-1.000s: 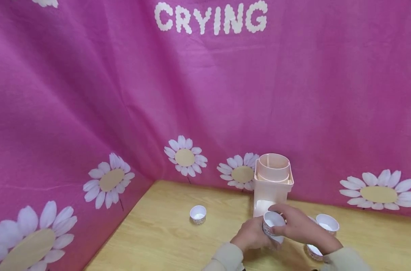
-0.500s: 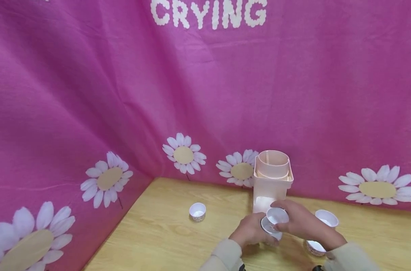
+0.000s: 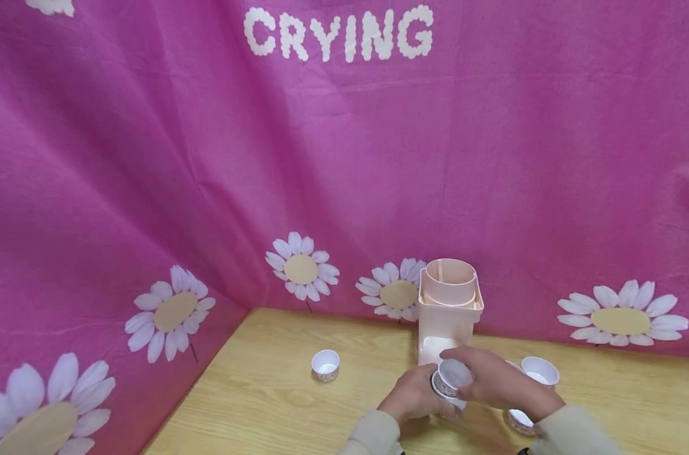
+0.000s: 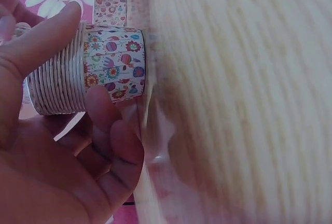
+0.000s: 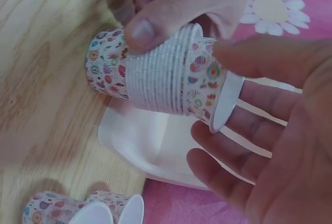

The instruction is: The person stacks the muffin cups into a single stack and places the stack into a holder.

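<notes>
Between the two hands, just on the near side of a pale pink holder (image 3: 449,319), a nested stack of paper cups (image 5: 155,73) is standing roughly on end, its mouth facing up and its base pointing toward the table (image 3: 253,392). From where I'm standing, the left hand (image 3: 415,388) is gripping it around the side, thumb lying across the packed rims. At the mouth, the right hand (image 3: 489,379) is pinching a single cup (image 5: 205,86), thumb on its wall and fingers under its rim.

Everything seems to be turning on how those two line up: the cup is sharing the stack's long axis, or nearly, its lower part sitting inside the mouth and its rim standing proud. The right hand is working nearer that end; the left is holding lower down. Whether the stack is touching the table, I can't tell. Left of the hands a lone cup (image 3: 325,366) is standing; beside the right forearm, loose cups (image 3: 540,371) are waiting.
</notes>
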Action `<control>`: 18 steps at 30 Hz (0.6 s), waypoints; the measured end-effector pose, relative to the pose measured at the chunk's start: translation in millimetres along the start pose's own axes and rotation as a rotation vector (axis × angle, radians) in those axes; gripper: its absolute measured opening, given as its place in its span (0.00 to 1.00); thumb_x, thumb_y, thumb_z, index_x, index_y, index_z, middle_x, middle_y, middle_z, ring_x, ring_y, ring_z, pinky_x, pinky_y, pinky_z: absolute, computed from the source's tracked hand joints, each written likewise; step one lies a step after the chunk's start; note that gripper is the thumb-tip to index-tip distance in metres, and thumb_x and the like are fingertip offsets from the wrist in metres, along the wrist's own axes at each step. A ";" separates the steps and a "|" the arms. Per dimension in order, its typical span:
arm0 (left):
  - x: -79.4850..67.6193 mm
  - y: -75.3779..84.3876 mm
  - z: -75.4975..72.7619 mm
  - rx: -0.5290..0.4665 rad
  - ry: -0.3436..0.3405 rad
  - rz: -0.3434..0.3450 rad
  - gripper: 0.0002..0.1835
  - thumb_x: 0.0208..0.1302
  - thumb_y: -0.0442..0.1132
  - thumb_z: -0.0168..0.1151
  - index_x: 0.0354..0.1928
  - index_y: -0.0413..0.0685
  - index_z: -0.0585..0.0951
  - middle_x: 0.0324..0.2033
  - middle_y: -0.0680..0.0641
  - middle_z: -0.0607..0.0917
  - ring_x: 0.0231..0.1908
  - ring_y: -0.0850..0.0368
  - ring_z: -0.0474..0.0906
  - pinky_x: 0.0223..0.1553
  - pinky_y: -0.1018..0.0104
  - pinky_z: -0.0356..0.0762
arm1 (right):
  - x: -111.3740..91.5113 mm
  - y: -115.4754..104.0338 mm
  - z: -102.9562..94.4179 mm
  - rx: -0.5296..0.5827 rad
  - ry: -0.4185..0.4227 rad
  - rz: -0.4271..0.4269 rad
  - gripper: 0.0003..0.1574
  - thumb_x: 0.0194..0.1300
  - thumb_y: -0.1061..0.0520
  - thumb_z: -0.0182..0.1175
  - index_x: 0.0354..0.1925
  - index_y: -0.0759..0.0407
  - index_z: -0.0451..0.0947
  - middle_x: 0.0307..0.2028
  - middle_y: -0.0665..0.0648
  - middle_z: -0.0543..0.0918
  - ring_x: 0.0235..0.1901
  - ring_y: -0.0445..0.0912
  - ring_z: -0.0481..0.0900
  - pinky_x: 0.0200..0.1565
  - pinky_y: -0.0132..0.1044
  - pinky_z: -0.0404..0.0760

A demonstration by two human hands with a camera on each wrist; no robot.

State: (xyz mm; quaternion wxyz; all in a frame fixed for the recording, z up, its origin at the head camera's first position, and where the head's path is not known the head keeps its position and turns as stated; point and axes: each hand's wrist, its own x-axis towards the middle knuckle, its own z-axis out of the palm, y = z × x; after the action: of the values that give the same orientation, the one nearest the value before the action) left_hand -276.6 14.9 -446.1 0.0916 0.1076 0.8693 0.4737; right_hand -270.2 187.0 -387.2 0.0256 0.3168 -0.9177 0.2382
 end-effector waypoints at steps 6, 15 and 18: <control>0.8 0.5 -1.2 0.010 -0.008 0.010 0.31 0.32 0.38 0.85 0.45 0.57 0.83 0.32 0.62 0.85 0.34 0.68 0.75 0.40 0.73 0.72 | 5.6 -1.2 5.8 -0.138 -0.001 -0.154 0.33 0.40 0.66 0.72 0.50 0.61 0.80 0.44 0.57 0.85 0.43 0.53 0.83 0.44 0.44 0.81; -0.2 1.7 -3.9 -0.009 -0.020 0.021 0.27 0.35 0.35 0.84 0.42 0.54 0.84 0.30 0.60 0.85 0.32 0.68 0.74 0.39 0.74 0.71 | 12.3 -4.4 5.3 -0.081 -0.092 -0.096 0.33 0.37 0.69 0.71 0.48 0.59 0.81 0.40 0.55 0.87 0.37 0.50 0.83 0.38 0.40 0.80; -1.3 1.6 -2.8 -0.027 -0.028 0.010 0.26 0.35 0.34 0.84 0.41 0.54 0.84 0.30 0.60 0.85 0.32 0.68 0.74 0.39 0.74 0.71 | 11.3 -5.4 5.2 -0.077 -0.109 -0.060 0.33 0.38 0.68 0.71 0.49 0.60 0.81 0.39 0.56 0.87 0.35 0.49 0.82 0.36 0.38 0.78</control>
State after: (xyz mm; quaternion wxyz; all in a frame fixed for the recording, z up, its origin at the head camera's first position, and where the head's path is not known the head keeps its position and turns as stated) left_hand -275.9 13.1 -443.2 0.1029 0.1172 0.8609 0.4842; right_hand -275.4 174.5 -387.3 -0.0052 0.3553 -0.9165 0.1840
